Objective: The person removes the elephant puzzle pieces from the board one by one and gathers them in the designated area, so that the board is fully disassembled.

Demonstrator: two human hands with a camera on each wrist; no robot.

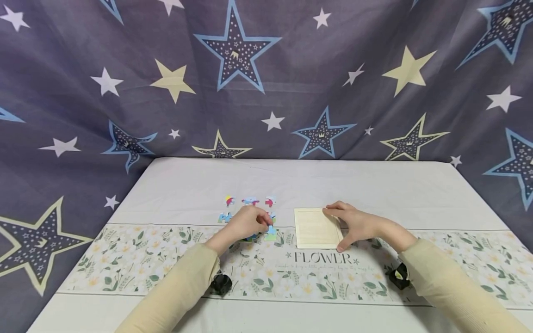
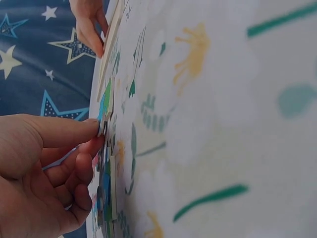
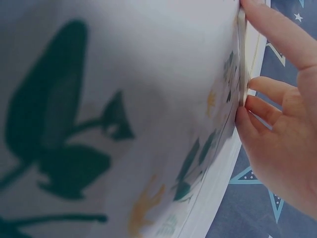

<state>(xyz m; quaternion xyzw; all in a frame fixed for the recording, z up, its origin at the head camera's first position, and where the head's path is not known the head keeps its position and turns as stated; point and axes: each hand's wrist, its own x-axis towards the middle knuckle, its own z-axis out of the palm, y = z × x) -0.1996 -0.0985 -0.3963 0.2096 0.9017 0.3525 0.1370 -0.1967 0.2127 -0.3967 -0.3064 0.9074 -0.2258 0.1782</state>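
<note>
My left hand [image 1: 248,221] pinches a blue-and-green jigsaw piece [image 1: 270,235] between thumb and index finger. In the left wrist view this jigsaw piece [image 2: 106,103] is low at the tabletop, its edge at the fingertips. The left hand [image 2: 44,173] partly hides the other pieces around it. My right hand [image 1: 360,225] holds a square wooden puzzle tray [image 1: 318,229] by its right side, thumb at the near corner and fingers at the far one. From the right wrist, the right hand [image 3: 282,114] shows its fingers against the edge of the tray [image 3: 242,59].
Several loose jigsaw pieces lie in rows, among them a far-left one [image 1: 229,200], a middle one [image 1: 250,201] and a far-right one [image 1: 270,201]. A white cloth with a floral band [image 1: 166,259] covers the table. A star-patterned curtain [image 1: 283,60] hangs behind.
</note>
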